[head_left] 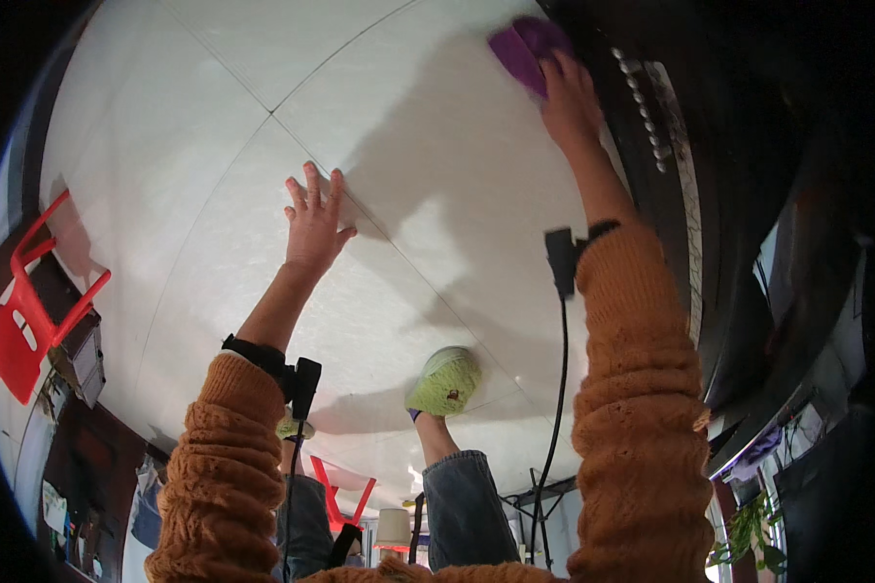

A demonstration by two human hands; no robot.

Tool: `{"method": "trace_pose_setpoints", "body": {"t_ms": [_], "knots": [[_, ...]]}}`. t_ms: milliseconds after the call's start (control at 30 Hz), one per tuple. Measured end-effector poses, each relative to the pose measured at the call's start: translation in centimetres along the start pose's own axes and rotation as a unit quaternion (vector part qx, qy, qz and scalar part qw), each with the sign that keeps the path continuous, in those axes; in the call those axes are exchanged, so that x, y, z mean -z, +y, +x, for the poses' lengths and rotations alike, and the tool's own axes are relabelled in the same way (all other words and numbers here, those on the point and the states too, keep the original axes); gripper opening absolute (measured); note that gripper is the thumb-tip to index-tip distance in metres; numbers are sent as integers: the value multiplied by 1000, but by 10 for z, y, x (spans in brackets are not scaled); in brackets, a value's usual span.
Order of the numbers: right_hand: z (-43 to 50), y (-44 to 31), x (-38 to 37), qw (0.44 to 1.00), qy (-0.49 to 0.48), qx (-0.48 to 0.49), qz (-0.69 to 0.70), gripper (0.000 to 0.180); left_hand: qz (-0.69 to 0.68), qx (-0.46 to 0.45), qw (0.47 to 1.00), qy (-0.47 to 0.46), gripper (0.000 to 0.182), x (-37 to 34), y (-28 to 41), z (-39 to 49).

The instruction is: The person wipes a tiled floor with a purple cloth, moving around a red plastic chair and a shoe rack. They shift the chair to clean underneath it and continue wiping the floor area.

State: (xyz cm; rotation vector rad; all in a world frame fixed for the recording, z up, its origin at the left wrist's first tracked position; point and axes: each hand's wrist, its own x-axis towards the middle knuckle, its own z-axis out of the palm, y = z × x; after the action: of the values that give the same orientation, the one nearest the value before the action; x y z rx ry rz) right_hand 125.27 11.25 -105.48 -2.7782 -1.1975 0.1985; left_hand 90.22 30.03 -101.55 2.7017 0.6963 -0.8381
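Note:
With its fingers spread, my left hand (315, 218) rests on the pale tiled floor (211, 182) and holds nothing. Farther out and to the right, my right hand (572, 106) grips a purple cloth (521, 55) against the floor. That cloth lies beside the base of dark furniture (744, 146) along the right side. Part of the cloth is hidden under my fingers. Both wrists carry black straps, each with a small black device (561, 262) and a cable.
My foot in a fuzzy green slipper (445, 382) stands below centre. A red chair (36, 313) is at the left, near a dark box (80, 357). A second red chair (335, 503) shows behind my legs. A black cable (560, 393) hangs beside my right sleeve. Green leaves (751, 535) appear lower right.

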Motion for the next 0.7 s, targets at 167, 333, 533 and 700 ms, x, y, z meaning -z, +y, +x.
{"method": "trace_pose_setpoints", "body": {"t_ms": [167,333,533,700], "knots": [[-108,24,-2,990,-50,-131,-11,58,1,-31,998,51,100,-1,-1,-2],[-199,-121,-32,985,-59,-157,39,30,-4,-28,999,28,102,-8,-2,2],[-299,-242,-23,961,-134,-23,243,29,-9,-30,999,9,100,2,-7,0],[-214,-121,5,989,-17,-66,128,32,-35,-173,984,11,93,2,57,-16]]}}
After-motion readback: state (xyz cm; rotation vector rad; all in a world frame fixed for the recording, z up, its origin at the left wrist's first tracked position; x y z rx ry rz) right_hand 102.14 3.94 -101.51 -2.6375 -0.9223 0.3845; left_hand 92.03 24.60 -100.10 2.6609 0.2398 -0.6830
